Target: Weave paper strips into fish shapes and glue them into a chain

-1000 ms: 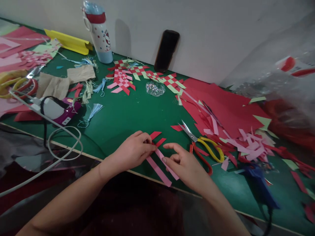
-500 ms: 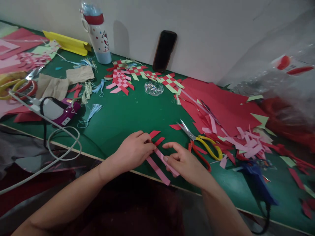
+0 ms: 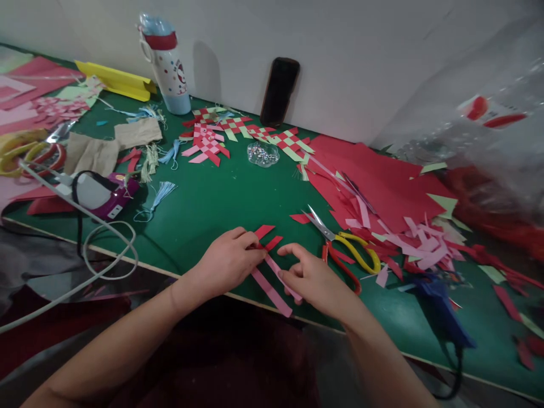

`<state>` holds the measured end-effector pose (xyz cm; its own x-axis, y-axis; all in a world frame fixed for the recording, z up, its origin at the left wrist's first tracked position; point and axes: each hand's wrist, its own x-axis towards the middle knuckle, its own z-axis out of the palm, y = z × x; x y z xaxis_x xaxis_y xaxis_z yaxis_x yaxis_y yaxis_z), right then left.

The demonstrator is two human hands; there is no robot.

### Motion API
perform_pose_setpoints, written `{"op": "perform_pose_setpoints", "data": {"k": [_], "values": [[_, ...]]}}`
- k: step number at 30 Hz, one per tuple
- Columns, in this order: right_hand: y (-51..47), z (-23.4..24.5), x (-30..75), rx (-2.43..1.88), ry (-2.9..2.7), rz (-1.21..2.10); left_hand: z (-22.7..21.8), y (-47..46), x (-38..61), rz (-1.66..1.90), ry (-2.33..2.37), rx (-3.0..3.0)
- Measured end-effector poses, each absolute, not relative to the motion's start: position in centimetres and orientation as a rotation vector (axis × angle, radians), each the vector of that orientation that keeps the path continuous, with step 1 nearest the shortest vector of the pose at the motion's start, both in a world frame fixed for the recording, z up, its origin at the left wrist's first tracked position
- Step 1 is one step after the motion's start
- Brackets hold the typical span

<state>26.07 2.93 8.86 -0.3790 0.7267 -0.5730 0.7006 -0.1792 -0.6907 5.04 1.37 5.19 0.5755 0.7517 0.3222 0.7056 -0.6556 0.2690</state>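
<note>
My left hand [image 3: 232, 258] is closed on crossed red and pink paper strips near the table's front edge. Two red strip ends [image 3: 272, 242] stick out beyond its fingers. One pink paper strip [image 3: 272, 292] runs down toward the edge, and a second lies beside it. My right hand [image 3: 308, 277] pinches that second pink strip [image 3: 273, 264] between thumb and fingers, with the index finger bent above. Where the strips cross is hidden under my left fingers. Scissors [image 3: 335, 238] with yellow and red handles lie open just right of my right hand.
Red paper sheets [image 3: 369, 175] and pink offcuts [image 3: 425, 243] spread to the right, near a blue glue gun [image 3: 442, 311]. Woven paper fish [image 3: 208, 144], a bead dish [image 3: 262, 154], a phone [image 3: 279, 90] and a bottle [image 3: 170, 73] stand behind. A white cable [image 3: 110, 224] loops at left.
My right hand has shifted slightly left along the pink strip, closer to my left hand. My left hand keeps its hold. The view has moved a little.
</note>
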Motion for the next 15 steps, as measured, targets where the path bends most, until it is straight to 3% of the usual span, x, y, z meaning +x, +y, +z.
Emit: {"op": "perform_pose_setpoints", "data": {"k": [7, 15], "values": [[2.7, 9.5, 25.5, -1.770, -2.116, 1.469, 5.1, 1.5, 4.7, 0.582, 1.213, 2.806], [2.5, 9.7, 25.3, -1.768, -2.230, 1.306, 6.7, 0.5, 5.6, 0.212, 1.210, 2.904]]}}
